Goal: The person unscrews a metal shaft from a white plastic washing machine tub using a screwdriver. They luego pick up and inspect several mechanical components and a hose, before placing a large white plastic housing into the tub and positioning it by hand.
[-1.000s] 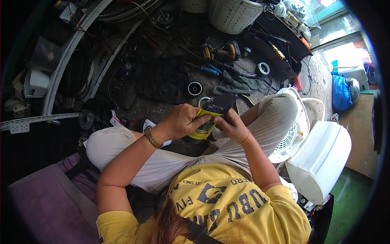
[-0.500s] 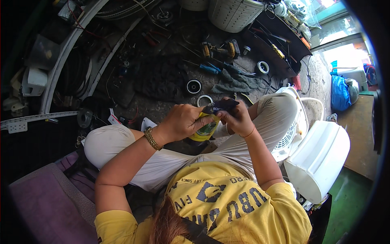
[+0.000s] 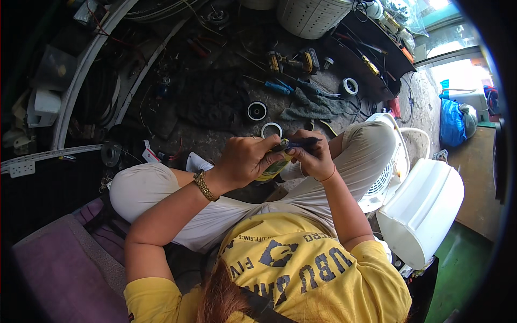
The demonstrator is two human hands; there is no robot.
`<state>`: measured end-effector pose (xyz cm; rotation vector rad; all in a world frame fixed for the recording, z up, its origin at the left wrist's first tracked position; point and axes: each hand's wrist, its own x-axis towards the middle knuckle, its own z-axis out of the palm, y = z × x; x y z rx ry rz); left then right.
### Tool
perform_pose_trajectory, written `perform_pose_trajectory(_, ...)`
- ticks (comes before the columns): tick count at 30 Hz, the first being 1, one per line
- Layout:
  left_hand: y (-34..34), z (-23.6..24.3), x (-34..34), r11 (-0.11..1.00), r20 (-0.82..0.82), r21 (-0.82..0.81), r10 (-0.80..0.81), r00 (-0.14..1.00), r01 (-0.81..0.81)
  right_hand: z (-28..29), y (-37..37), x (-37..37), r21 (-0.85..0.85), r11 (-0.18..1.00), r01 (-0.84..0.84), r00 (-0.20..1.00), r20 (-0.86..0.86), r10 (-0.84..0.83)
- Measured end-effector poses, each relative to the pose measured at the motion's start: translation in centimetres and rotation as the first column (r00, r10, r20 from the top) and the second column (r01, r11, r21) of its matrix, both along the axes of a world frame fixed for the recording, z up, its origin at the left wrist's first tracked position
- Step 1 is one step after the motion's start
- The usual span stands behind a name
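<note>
My left hand (image 3: 249,162) grips the near end of a yellow and dark pouch (image 3: 272,171), thumb pressed on its upper part. My right hand (image 3: 315,156) pinches the dark top of the same pouch, which is bent over and seen mostly edge-on between my hands. Much of the pouch is hidden by my fingers. It is held above my crossed legs, close to a white ring (image 3: 271,130) lying on the floor just beyond. A black wheel-like part with a pale rim (image 3: 256,111) lies farther ahead.
Around me lie a cordless drill (image 3: 309,61), blue-handled tools (image 3: 277,86), a grey cloth (image 3: 312,110) and a dark tool tray (image 3: 371,70). A perforated white drum (image 3: 312,16) stands ahead. White casings (image 3: 420,215) are at my right, curved metal strips (image 3: 86,64) at my left.
The pouch's dark top has tipped over and flattened between my hands, so less of its front shows. My right hand has moved slightly up and right.
</note>
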<state>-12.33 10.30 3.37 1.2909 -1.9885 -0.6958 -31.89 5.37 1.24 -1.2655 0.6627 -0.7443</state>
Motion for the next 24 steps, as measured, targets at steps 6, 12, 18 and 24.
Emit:
perform_pose_trajectory(6, 0.0, -0.3, -0.1, 0.998, -0.041, -0.051, 0.02, 0.999, -0.022, -1.9, 0.5, 0.3, -0.119, 0.993, 0.025, 0.999, 0.034, -0.021)
perform_pose_trajectory(12, -0.3, -0.7, -0.4, 1.0, -0.024, 0.016, 0.019, 1.0, -0.018, -4.1, 0.4, 1.9, 0.056, 0.998, 0.014, 0.924, 0.38, -0.034)
perform_pose_trajectory(18, -3.6, -9.1, 2.3, 0.709, -0.506, 0.704, 0.541, 0.672, -0.04, -2.4, -2.7, -1.4, 0.611, 0.788, 0.069, 0.873, 0.345, -0.344)
perform_pose_trajectory(24, -6.0, -28.8, 3.0, 0.16, 0.011, 0.933, 0.883, 0.469, -0.323, -5.8, -5.4, -3.7, 0.5, 0.831, 0.243, 0.868, 0.27, -0.417)
